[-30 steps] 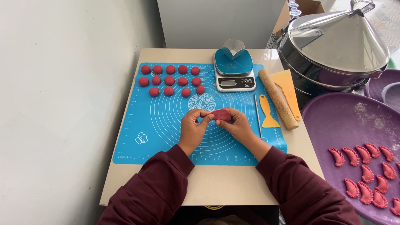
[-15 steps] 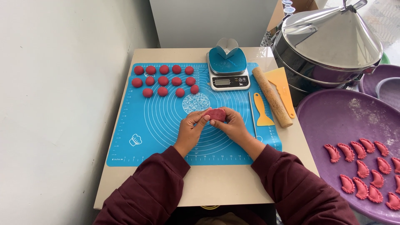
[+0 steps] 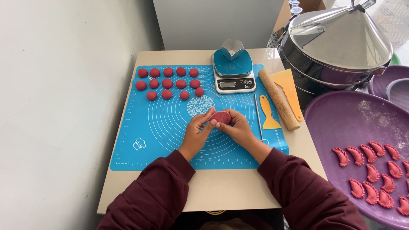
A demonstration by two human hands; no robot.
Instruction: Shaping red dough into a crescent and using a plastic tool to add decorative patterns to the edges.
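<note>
Head view, looking down at a small beige table point(image 3: 221, 194) covered by a blue silicone pastry mat point(image 3: 162, 127). At centre frame, the left hand point(image 3: 197, 132) and right hand point(image 3: 236, 127) together pinch a folded piece of magenta dough point(image 3: 220, 117) just above the mat. Thirteen round magenta dough balls point(image 3: 168, 83) wait unshaped at upper left. About a dozen finished pleated magenta dumplings point(image 3: 375, 174) lie on a purple round tray point(image 3: 341, 119) at lower right.
</note>
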